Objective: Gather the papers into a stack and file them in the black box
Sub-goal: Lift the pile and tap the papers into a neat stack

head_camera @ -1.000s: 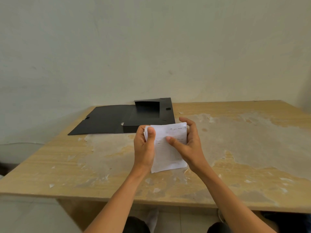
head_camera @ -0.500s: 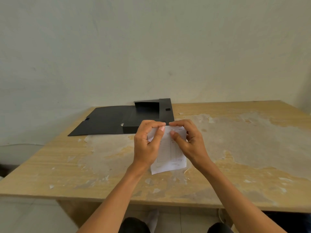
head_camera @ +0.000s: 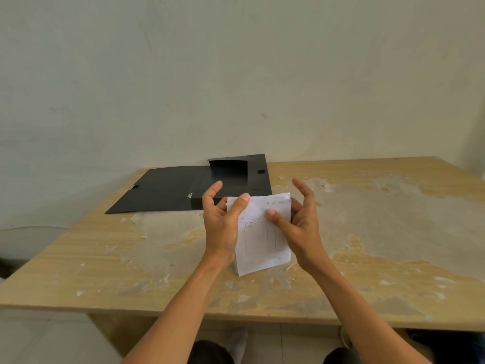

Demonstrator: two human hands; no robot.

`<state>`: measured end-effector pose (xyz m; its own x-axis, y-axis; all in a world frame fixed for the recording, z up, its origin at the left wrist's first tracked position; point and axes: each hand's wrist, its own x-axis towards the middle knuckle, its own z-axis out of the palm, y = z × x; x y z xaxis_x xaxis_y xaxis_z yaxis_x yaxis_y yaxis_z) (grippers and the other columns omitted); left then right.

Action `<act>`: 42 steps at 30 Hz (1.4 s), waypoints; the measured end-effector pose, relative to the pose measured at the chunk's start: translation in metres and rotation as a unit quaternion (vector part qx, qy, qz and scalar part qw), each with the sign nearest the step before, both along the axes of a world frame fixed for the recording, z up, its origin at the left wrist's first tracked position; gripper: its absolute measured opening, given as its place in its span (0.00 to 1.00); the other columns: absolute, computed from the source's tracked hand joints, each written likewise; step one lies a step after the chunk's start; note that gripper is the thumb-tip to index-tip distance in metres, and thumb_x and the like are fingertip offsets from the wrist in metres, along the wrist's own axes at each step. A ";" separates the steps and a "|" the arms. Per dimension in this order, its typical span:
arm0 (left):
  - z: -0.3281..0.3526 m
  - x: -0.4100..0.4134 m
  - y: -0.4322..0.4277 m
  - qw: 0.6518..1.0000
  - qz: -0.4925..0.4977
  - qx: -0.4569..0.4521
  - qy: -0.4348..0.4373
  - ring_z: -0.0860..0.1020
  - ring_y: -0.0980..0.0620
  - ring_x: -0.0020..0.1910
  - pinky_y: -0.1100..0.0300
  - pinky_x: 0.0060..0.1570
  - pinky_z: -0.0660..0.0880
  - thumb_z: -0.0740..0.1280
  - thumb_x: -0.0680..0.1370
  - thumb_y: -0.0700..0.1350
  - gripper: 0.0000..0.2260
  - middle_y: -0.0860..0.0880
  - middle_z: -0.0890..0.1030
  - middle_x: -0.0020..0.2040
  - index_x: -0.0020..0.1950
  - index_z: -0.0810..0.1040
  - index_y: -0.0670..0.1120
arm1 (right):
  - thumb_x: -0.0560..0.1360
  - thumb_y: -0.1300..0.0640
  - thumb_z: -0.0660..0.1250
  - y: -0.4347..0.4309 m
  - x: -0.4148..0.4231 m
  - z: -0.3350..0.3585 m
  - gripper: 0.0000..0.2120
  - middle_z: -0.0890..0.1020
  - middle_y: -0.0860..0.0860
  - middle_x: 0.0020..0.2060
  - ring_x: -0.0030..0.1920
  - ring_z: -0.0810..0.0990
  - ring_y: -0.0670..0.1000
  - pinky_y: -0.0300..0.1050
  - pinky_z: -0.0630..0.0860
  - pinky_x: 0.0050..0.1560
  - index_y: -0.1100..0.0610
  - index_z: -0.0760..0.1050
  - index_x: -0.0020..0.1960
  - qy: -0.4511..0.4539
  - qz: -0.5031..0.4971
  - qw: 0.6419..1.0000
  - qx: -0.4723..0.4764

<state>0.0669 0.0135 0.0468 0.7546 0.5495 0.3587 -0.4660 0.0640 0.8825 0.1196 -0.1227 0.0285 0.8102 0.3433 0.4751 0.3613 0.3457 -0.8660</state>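
A small stack of white papers [head_camera: 262, 237] with a printed table stands on its lower edge on the wooden table [head_camera: 380, 232], near the front middle. My left hand [head_camera: 221, 224] holds its left side, thumb across the front top corner. My right hand [head_camera: 299, 224] holds its right side with the thumb on the front, index finger raised. The black box [head_camera: 231, 177] lies open just behind the papers, its lid [head_camera: 162, 190] flat to the left.
The tabletop is worn, with peeled patches and small white flakes scattered on it. A pale wall rises right behind the table's far edge. The table's front edge runs below my forearms, with my knees under it.
My fingers have lifted off the top edge of the papers and spread upward. The stack stays upright in the same place.
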 end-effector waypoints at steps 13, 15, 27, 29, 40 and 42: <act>0.010 -0.012 0.038 0.982 0.039 0.186 0.014 0.79 0.56 0.47 0.58 0.43 0.76 0.76 0.64 0.53 0.24 0.53 0.80 0.50 0.59 0.76 0.58 | 0.75 0.58 0.68 -0.018 0.023 0.029 0.13 0.82 0.52 0.50 0.48 0.81 0.53 0.49 0.79 0.48 0.57 0.75 0.59 -0.119 0.007 0.924 -0.363; 0.024 -0.014 0.052 0.950 0.002 0.308 0.059 0.77 0.59 0.53 0.60 0.48 0.76 0.77 0.64 0.56 0.30 0.57 0.79 0.56 0.64 0.71 0.61 | 0.75 0.56 0.67 -0.018 0.027 0.054 0.09 0.81 0.52 0.44 0.43 0.78 0.53 0.46 0.75 0.41 0.58 0.74 0.53 -0.256 -0.019 0.836 -0.485; 0.006 -0.016 0.046 0.985 -0.089 0.127 0.073 0.83 0.49 0.49 0.54 0.40 0.81 0.70 0.72 0.53 0.07 0.50 0.85 0.48 0.47 0.84 0.54 | 0.69 0.53 0.73 -0.016 0.036 0.047 0.16 0.84 0.49 0.50 0.50 0.83 0.49 0.40 0.79 0.44 0.53 0.78 0.56 0.022 0.142 0.977 -0.159; 0.001 -0.016 0.046 0.983 -0.084 0.149 0.072 0.83 0.51 0.49 0.58 0.39 0.80 0.72 0.70 0.54 0.09 0.53 0.85 0.48 0.49 0.83 0.56 | 0.68 0.53 0.74 -0.011 0.034 0.031 0.14 0.85 0.49 0.49 0.49 0.83 0.49 0.40 0.79 0.44 0.51 0.81 0.53 0.045 0.145 0.979 -0.138; -0.024 -0.015 0.047 0.979 0.025 0.191 0.067 0.81 0.53 0.46 0.62 0.39 0.79 0.76 0.66 0.54 0.26 0.50 0.81 0.49 0.61 0.71 0.56 | 0.62 0.47 0.75 -0.004 0.030 -0.008 0.26 0.81 0.52 0.51 0.50 0.81 0.53 0.38 0.79 0.40 0.50 0.72 0.57 0.078 0.088 0.983 -0.142; -0.027 -0.013 0.043 0.963 0.070 0.260 0.031 0.79 0.53 0.47 0.64 0.41 0.78 0.74 0.70 0.50 0.24 0.52 0.79 0.48 0.63 0.69 0.56 | 0.65 0.49 0.74 -0.003 0.030 -0.007 0.26 0.80 0.52 0.50 0.48 0.81 0.51 0.39 0.79 0.40 0.43 0.68 0.59 0.050 0.058 0.988 -0.138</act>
